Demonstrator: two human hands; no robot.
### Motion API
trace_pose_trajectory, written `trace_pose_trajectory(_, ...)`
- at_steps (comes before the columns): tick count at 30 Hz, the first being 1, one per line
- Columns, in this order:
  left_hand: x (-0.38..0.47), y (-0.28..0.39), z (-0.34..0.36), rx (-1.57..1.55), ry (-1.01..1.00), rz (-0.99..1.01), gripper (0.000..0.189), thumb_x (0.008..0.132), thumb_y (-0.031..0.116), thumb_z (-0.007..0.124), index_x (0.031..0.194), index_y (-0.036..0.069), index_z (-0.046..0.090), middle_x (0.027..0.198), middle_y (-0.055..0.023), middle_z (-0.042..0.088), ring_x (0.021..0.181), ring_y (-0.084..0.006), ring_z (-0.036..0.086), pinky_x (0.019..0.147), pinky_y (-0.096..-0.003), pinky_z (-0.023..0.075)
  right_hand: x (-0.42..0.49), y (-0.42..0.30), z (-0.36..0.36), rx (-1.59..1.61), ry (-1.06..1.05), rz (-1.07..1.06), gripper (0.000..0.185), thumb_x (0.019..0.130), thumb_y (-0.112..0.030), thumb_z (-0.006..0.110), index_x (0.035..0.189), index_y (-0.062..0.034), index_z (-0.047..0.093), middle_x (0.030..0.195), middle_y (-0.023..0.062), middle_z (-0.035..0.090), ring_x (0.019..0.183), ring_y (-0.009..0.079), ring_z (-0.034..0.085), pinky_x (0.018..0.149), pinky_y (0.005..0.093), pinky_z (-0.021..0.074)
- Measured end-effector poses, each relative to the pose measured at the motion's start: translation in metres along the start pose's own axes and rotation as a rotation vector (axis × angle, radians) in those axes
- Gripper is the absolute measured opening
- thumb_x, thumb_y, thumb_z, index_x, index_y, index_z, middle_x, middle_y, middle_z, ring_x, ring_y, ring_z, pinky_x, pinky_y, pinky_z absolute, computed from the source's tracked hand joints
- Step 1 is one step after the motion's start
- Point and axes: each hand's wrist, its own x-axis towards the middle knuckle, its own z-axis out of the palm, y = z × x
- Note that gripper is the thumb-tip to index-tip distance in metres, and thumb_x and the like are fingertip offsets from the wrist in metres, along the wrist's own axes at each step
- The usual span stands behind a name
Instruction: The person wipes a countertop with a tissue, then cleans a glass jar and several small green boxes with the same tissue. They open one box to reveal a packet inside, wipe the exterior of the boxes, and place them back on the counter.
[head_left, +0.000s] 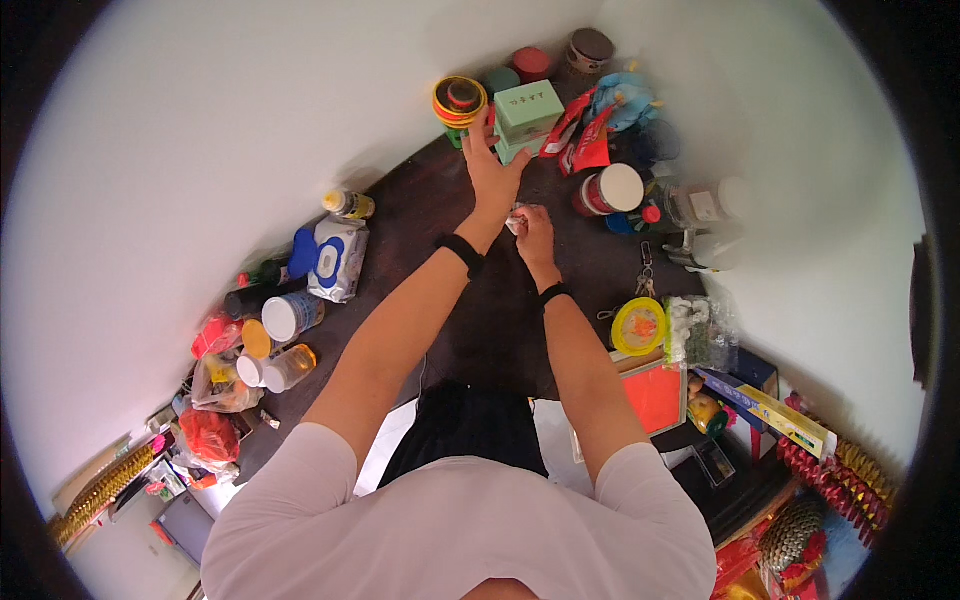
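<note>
My left hand (493, 169) reaches to the far side of the dark wooden table (480, 322). Its fingers are spread at the near left side of two stacked pale green boxes (529, 109), the thumb against or just before the lower one. Whether it bears any weight on them is hard to see. Just left of the fingertips stands a stack of yellow-rimmed round containers (459, 101). Closer to me, my right hand (537, 236) presses a crumpled white wipe (514, 223) to the tabletop, fingers closed over it. Both wrists wear black bands.
Along the left wall stand a wet wipes pack (339, 262), a yellow-capped bottle (349, 203) and several jars. To the right are a white-lidded red jar (619, 189), keys (645, 281), a round yellow-rimmed container (639, 326) and a red framed panel (654, 401). Red packets (589, 142) lie beside the boxes.
</note>
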Motion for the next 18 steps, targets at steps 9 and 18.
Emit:
trace_pose_trajectory(9, 0.016, -0.003, 0.022, 0.149, 0.103, -0.078, 0.09, 0.076, 0.017, 0.103, 0.153, 0.014, 0.055, 0.129, -0.0156, 0.05, 0.091, -0.0217, 0.069, 0.087, -0.0394, 0.0603, -0.013, -0.008, 0.0, -0.066, -0.008, -0.057, 0.023, 0.093, 0.009, 0.072, 0.112, -0.0045, 0.07, 0.127, 0.0196, 0.062, 0.118, 0.0448, 0.064, 0.104, 0.0538, 0.0537)
trace_pose_trajectory(18, -0.057, 0.023, -0.033, -0.014, 0.148, 0.032, 0.067, 0.076, 0.012, 0.101, 0.128, 0.003, 0.059, 0.12, -0.0185, 0.073, 0.112, -0.0293, 0.075, 0.1, -0.0415, 0.0609, -0.133, -0.03, 0.003, -0.13, -0.137, -0.112, 0.029, 0.097, 0.004, 0.07, 0.124, -0.0038, 0.063, 0.122, 0.0203, 0.065, 0.115, 0.0444, 0.063, 0.099, 0.0543, 0.0543)
